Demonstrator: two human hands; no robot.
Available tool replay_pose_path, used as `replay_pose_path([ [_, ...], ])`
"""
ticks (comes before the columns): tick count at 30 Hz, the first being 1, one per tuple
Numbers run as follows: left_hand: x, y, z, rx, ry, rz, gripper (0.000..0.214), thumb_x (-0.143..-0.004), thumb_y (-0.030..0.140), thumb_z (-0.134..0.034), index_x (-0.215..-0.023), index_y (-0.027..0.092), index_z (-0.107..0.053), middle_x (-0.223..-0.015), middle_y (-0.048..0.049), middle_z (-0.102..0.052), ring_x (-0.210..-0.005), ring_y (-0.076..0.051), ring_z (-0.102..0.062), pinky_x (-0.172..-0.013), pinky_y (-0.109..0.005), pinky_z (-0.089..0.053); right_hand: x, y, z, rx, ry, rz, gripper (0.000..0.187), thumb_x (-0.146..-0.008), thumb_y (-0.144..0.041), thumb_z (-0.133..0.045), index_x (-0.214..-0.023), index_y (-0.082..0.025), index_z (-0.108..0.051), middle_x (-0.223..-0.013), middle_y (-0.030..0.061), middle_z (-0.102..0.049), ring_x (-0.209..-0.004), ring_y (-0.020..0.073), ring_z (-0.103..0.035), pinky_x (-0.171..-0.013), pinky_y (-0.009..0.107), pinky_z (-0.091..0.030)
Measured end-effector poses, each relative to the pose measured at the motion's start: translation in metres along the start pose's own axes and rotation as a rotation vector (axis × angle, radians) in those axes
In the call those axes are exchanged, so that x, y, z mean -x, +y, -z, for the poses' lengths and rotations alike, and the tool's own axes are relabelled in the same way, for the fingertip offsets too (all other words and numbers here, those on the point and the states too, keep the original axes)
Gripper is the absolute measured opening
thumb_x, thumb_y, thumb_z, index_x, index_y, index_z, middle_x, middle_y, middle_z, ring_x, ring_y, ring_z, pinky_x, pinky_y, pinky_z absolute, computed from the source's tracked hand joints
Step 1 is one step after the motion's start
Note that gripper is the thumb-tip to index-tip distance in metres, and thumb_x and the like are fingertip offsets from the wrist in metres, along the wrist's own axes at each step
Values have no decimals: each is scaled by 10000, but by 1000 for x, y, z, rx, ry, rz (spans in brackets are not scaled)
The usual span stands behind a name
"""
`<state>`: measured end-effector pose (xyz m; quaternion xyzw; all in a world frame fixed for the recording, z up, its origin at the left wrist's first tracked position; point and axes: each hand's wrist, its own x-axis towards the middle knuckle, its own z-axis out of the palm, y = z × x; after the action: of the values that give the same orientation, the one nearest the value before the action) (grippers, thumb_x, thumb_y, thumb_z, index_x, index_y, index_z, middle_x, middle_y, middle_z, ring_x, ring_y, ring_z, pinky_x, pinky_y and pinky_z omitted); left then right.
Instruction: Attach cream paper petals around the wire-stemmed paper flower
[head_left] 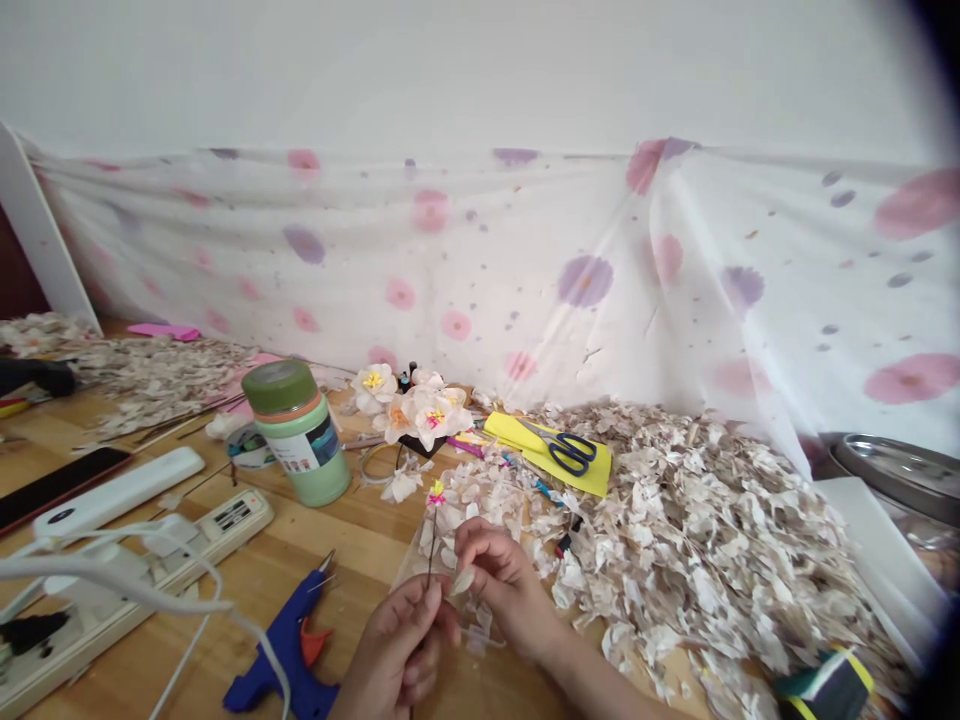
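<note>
My left hand (409,630) is closed on a thin dark flower stem (432,545), held nearly upright. At the stem's top sits a small pink and yellow flower centre (437,493). Close beside it, my right hand (510,580) pinches a pale petal (463,580) between thumb and fingers, near the stem. Behind the hands lie loose whitish petals (450,510) on a clear sheet. Finished-looking white flowers (424,410) with yellow, orange and pink centres stand further back.
A blue glue gun (289,640) lies left of my hands, near a power strip (217,540) with white cables. A green jar (300,440) stands behind. Scissors (574,452) rest on yellow paper (517,432). A large petal heap (675,530) spreads across the right.
</note>
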<state>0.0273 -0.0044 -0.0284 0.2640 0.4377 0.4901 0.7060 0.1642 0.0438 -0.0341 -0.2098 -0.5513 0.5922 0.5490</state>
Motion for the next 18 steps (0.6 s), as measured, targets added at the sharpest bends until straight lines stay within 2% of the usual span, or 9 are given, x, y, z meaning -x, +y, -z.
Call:
replay_pose_path([
  [4,0,0,-1,16,-22,20,416,-557,509,-792,-636,137,-622,-493,8,-597,-324,26,-204,-343,-153,-58,1,-7,-1,130,-80,16,194,-826,-375,-637,-733,-205,-631,-830,15,-480,-803,146,-484,-760,280,-370],
  [7,1,3,-2,43,7,49,417,-499,466,-837,-641,141,-619,-469,30,-569,-327,28,-197,-348,-143,-62,2,-9,-2,225,-109,-12,230,-835,-388,-621,-714,-193,-618,-839,24,-480,-811,149,-492,-768,289,-379],
  [12,2,6,-3,48,82,37,453,-458,474,-849,-644,145,-599,-469,44,-548,-335,27,-197,-348,-134,-83,2,-6,-1,329,-61,-28,304,-837,-473,-584,-726,-191,-608,-846,31,-494,-825,159,-504,-773,286,-389],
  [16,0,4,-3,-12,126,-38,444,-505,491,-823,-658,145,-591,-492,30,-565,-344,25,-202,-358,-138,-108,2,-8,-1,365,1,-33,525,-904,-604,-312,-794,-192,-618,-814,43,-534,-798,177,-507,-760,309,-383],
  [18,-1,3,-2,-52,136,-72,440,-526,502,-809,-671,141,-603,-501,21,-575,-346,24,-207,-361,-141,-115,3,-9,-2,385,-11,-61,553,-878,-643,-320,-758,-189,-611,-771,35,-535,-758,177,-499,-732,309,-376],
])
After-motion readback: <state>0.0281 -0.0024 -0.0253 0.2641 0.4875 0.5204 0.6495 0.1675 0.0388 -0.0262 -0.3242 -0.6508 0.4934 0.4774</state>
